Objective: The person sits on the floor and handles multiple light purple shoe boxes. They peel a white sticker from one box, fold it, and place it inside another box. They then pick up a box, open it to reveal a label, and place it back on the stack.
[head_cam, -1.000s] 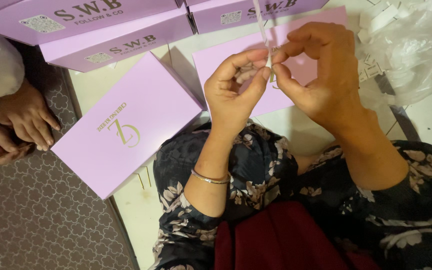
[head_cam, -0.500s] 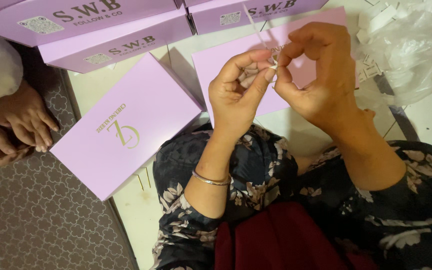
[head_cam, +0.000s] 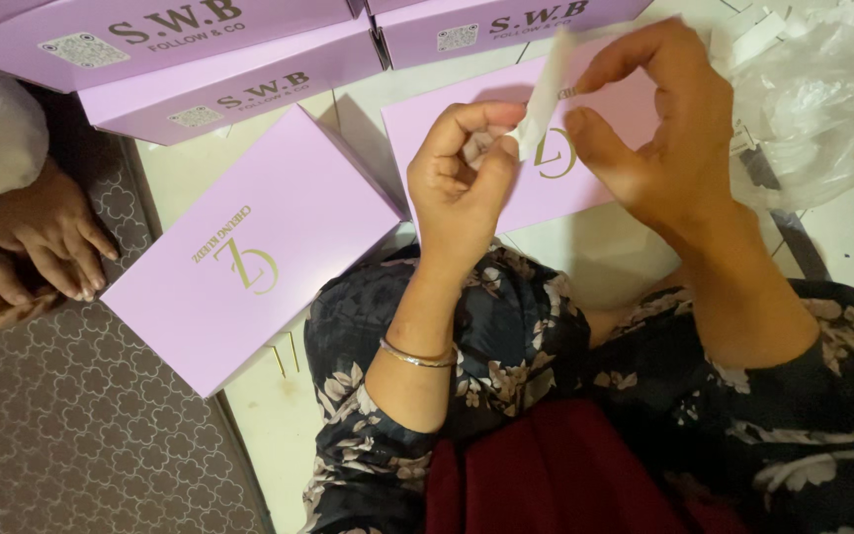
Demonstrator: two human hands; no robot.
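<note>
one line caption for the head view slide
Both hands, left and right, pinch a white paper strip above lilac boxes.

Both forearms are raised, hands close together in front of the chest. The left hand [head_cam: 467,168] is curled, thumb and forefinger pinched. The right hand [head_cam: 659,129] arches above it, fingertips [head_cam: 585,79] pinched, wrist bent. Left wrist upright.

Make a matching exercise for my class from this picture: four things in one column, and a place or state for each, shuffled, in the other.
1 white strip
2 thin bangle
3 clear plastic bag
4 lilac box

A on the left wrist
B flat beside the left forearm
C pinched between both hands
D crumpled at upper right

Pairs: 1-C, 2-A, 3-D, 4-B
</note>
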